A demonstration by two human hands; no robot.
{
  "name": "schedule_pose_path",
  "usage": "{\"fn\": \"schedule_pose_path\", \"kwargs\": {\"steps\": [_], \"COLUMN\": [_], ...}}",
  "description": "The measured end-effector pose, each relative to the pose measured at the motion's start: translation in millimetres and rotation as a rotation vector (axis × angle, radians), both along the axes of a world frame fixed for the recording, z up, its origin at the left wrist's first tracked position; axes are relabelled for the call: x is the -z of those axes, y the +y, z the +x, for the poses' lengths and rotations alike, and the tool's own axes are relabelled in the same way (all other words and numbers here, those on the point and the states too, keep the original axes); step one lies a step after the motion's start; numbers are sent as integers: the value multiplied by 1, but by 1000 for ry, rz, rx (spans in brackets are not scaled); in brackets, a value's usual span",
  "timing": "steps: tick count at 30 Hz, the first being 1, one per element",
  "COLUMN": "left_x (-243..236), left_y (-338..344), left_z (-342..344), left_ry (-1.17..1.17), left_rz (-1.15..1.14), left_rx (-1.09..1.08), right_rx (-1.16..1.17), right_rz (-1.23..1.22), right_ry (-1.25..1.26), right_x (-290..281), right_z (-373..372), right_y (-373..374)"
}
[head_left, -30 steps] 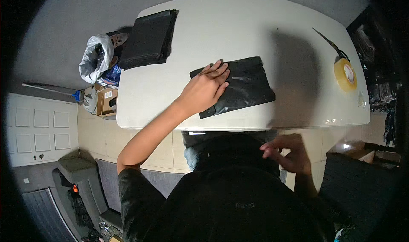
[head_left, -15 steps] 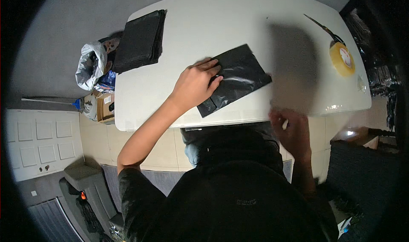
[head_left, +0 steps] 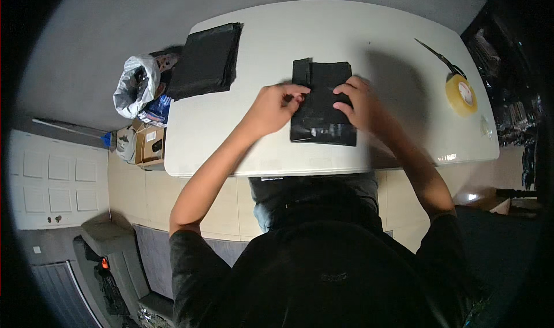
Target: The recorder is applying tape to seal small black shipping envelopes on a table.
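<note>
A flat black plastic bag point(head_left: 326, 111) lies upright to me on the white table, with a narrow folded strip along its left side and a glossy band near its bottom edge. At that strip, my left hand point(head_left: 272, 107) has thumb and forefinger closed in a pinch on the plastic. Over the bag's right edge lies my right hand point(head_left: 365, 107), its fingers and thumb apart and the fingertips touching the surface. A stack of similar flat black bags point(head_left: 206, 61) sits at the table's far left.
The white table point(head_left: 262, 149) carries a roll of yellowish tape point(head_left: 453, 97) and dark scissors point(head_left: 441, 58) on the right. Past its left edge stand an open silver-grey bag point(head_left: 153, 74) and a cardboard box point(head_left: 143, 146). Dark goods point(head_left: 516, 111) line the right side.
The bag has turned from slanted to straight and sits closer to both hands. My right hand has come up from the table's near edge onto it. My left hand has gone from lying flat to pinching.
</note>
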State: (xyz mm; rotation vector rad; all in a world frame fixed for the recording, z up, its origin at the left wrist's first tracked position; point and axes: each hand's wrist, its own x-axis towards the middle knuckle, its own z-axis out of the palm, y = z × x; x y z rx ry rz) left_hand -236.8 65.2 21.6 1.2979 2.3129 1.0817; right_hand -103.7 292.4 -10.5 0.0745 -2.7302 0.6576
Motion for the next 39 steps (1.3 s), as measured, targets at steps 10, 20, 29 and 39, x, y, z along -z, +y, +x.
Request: {"fn": "schedule_pose_path", "kwargs": {"steps": [10,20,29,39], "left_x": [18,40,26,3], "left_y": [3,-1,11,32], "left_z": [-24,-22,-51,-110], "left_ry": [315,466,434,37], "left_rz": [79,63,159,-1], "left_rx": [102,82,81,376], "right_rx": [144,-12,-17,-37], "right_rz": [-101,-22,-227,-84], "right_ry": [167,-170,-25,-191], "right_x": [5,-54,-47,-24], "right_z": [-25,65,19,-32], "right_y": [32,-41,-24,-44]}}
